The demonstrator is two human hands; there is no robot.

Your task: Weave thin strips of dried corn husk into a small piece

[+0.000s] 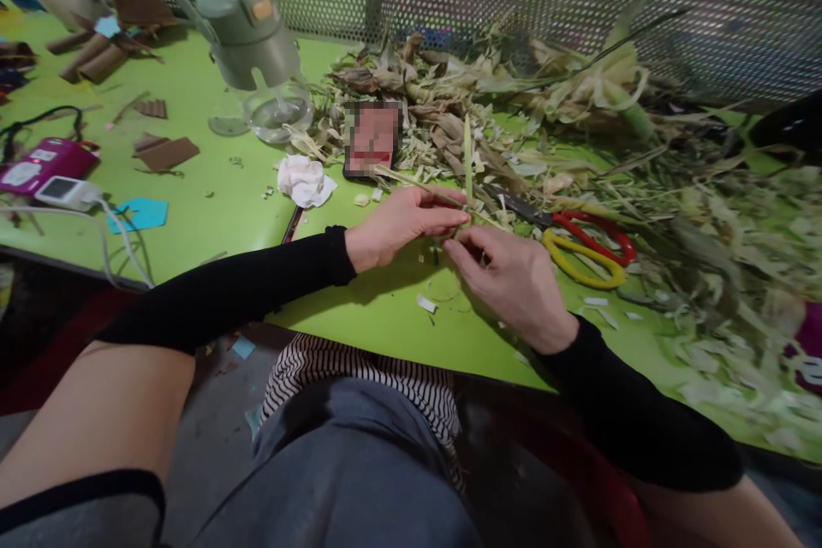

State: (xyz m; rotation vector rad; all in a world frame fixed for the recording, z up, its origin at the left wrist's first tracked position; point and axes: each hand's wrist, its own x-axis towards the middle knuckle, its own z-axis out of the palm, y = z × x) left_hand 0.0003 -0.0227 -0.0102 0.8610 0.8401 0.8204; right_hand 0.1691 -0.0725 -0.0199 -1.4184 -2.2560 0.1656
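2 hands [399, 227] [517, 278] hold thin strips [468, 158] (scissors [565, 219] nearby).

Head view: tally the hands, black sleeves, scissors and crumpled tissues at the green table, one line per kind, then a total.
Left hand and right hand: 2
Left black sleeve and right black sleeve: 2
Scissors: 1 pair
Crumpled tissue: 1
Total: 6

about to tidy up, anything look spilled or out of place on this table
Nothing looks clearly damaged, but pale leafy scraps lie strewn over the right of the table, around the scissors. A crumpled white wad, perhaps tissue, looks odd left of the phone.
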